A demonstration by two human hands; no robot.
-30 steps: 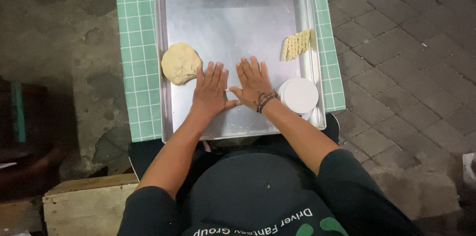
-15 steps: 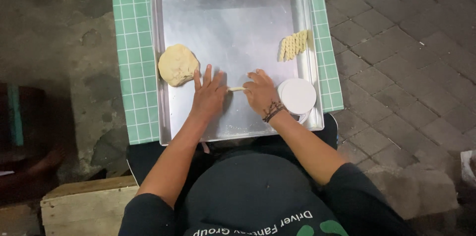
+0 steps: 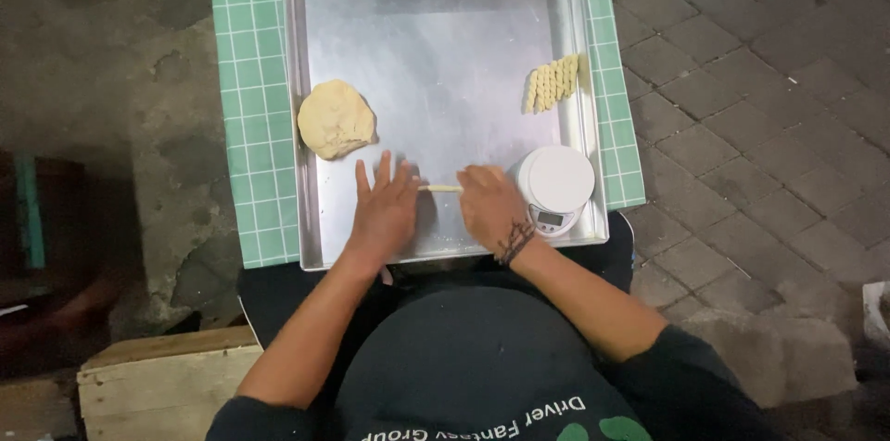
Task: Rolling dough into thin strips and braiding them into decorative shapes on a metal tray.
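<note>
Head view, looking down. A large metal tray (image 3: 445, 51) sits on a green checked tabletop (image 3: 250, 126), with paved ground to the right.

Left hand (image 3: 385, 209): flat, palm down, fingers spread and released, resting on the tray floor near its front edge. Right hand (image 3: 491, 209): also palm down and loosely flat, not clenched, a dark band at the wrist. Neither hand grips anything.

A thin pale dough rope (image 3: 441, 188) lies on the tray between the two hands; its ends run under the fingers of each hand, so only the short middle part shows.

A lump of dough (image 3: 336, 119), rounded and flattened, lies at the left wall of the tray, just above the left hand and apart from it.

A row of small twisted dough pieces (image 3: 553, 84) lies near the right wall, well apart from the hands.

A white round kitchen scale (image 3: 556, 183) stands in the front right corner, just beside the right hand.
</note>
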